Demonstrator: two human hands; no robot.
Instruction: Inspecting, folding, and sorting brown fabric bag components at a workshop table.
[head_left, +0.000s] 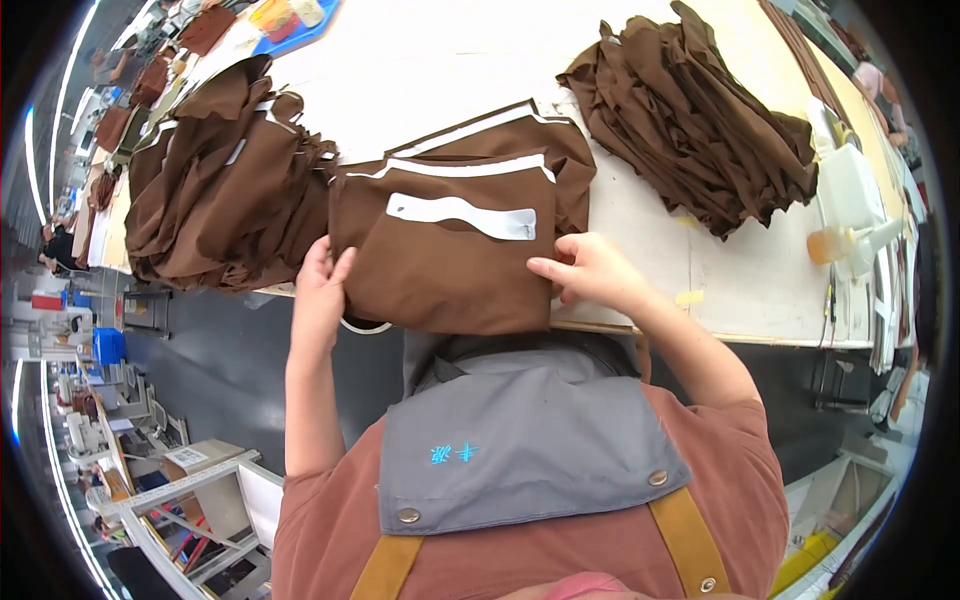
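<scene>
Rust-red short-sleeved top, grey snap-studded bib, mustard straps

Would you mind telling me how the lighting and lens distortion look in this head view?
Head view: even, bright light, with the pale table nearly washed out; strong fisheye bending, black corners; the brown fabric piece, left hand and right hand are sharp, while far-off machines at the rim are small and smeared.

The brown piece [440, 265] under both hands is matt woven cloth, smooth and lightly creased, with white cloth piping along its top edge. On it lies a flat white template [462, 215], smooth like plastic or card. Left and right of the piece, the brown stacks [215, 195] [695, 125] are the same dull cloth, on a pale, smooth, faintly sheened tabletop [440, 60]
</scene>
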